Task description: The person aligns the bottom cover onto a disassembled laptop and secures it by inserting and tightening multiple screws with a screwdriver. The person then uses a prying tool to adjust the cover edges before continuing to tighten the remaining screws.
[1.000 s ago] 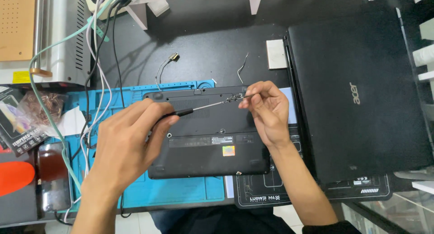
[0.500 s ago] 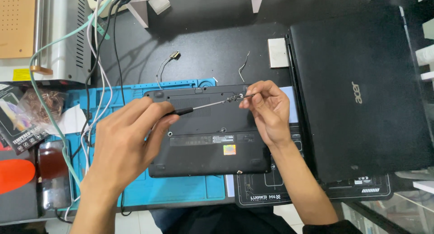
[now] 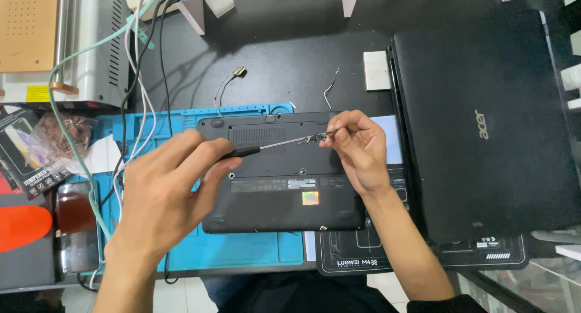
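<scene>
We hold the slim black-handled screwdriver with a bare steel shaft [image 3: 266, 146] in the left hand [image 3: 166, 195], fingers pressed together around the handle. Its tip meets a small dark metal part [image 3: 313, 138], which the right hand [image 3: 357, 149] pinches between thumb and fingertips. Both hover just above the rear edge of the small black plastic laptop lying base-up [image 3: 278, 198] on the blue silicone work mat [image 3: 242, 252] on the bench.

To do this step well, we judge that the following applies:
- Keep the shaft in line with the part, so the tip does not skid off.
- Brace the right wrist on the laptop base.
- Work over the mat, so that a dropped piece stays in reach.

Limits of view: the part is too small to identify, and the right fingers cover its far end. The left palm hides the handle's butt. The second, larger black laptop [image 3: 484, 125], lid shut, runs off the right edge.
</scene>
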